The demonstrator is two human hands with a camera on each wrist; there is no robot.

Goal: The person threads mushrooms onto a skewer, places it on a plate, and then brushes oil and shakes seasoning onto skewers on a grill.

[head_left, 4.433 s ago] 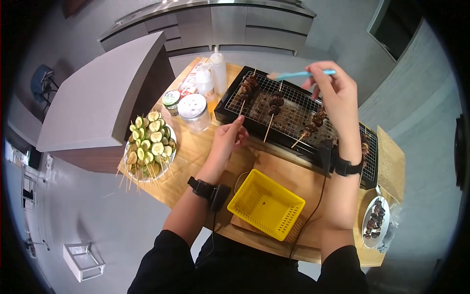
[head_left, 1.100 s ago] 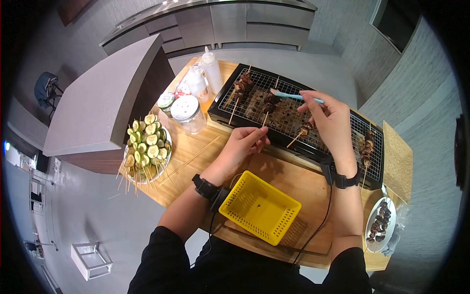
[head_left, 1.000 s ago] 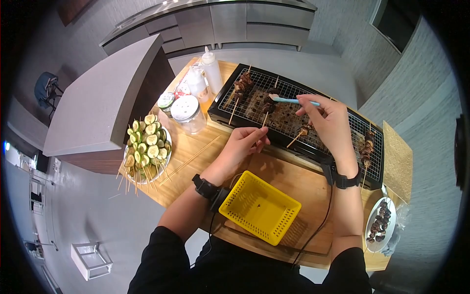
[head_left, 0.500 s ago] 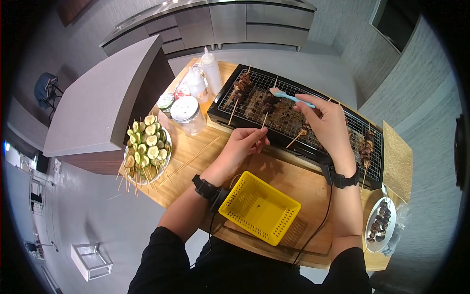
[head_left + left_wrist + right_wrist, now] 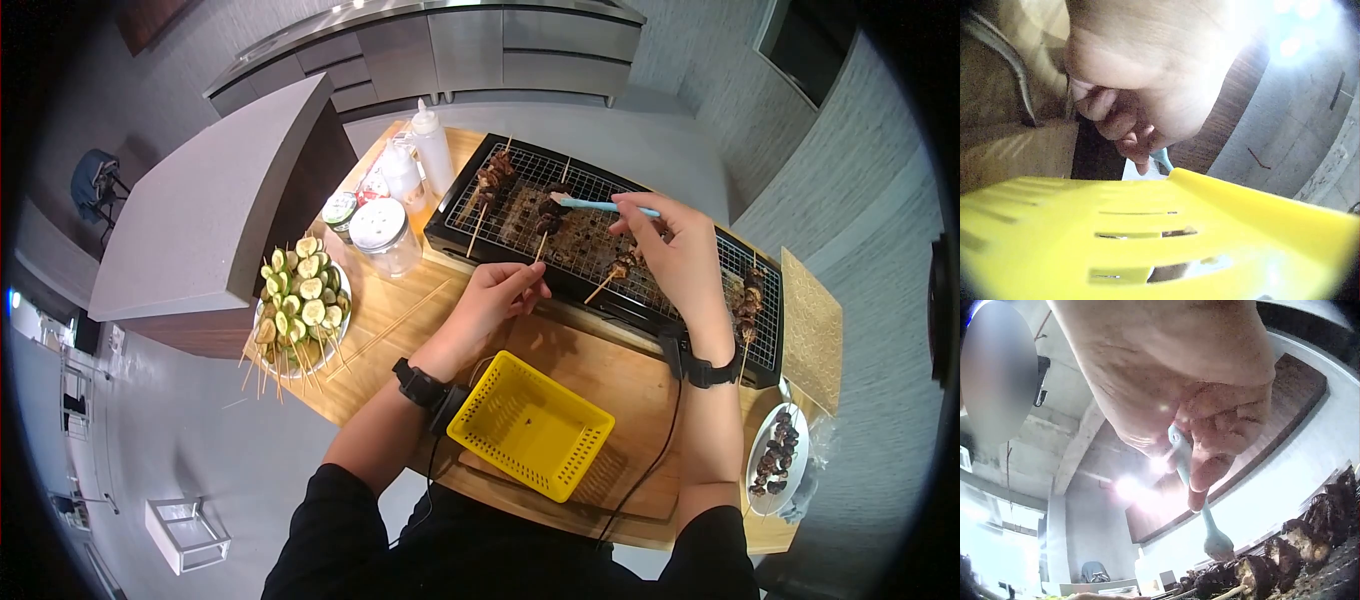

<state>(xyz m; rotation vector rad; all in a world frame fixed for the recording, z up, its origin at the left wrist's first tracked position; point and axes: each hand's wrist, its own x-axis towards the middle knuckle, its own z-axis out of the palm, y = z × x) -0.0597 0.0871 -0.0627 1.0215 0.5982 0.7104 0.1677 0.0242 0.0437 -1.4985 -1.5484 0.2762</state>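
Note:
On the black grill (image 5: pixel 475 243) several dark skewers lie across the wire grate. My left hand (image 5: pixel 497 296) pinches the bare stick end of the second skewer from the left (image 5: pixel 547 226) at the grill's near edge. Above the grate my right hand (image 5: pixel 678 250) holds a light-blue brush (image 5: pixel 592 205), its head at that skewer's dark pieces. In the right wrist view the brush (image 5: pixel 1209 525) points down from the fingers of the right hand (image 5: pixel 1191 425). The left wrist view shows the left hand (image 5: pixel 1147 75) with curled fingers; its stick is not visible there.
A yellow basket (image 5: pixel 530 425) stands on a wooden board (image 5: pixel 640 400) before me. Left are a plate of zucchini skewers (image 5: pixel 305 300), a lidded jar (image 5: pixel 385 238) and squeeze bottles (image 5: pixel 432 145). A white plate (image 5: pixel 759 497) with dark skewers sits at the right.
The right hand has come down from above the grill, bringing the brush to the second skewer, then shifted slightly there. The left hand has moved right from the first skewer's stick to the second's.

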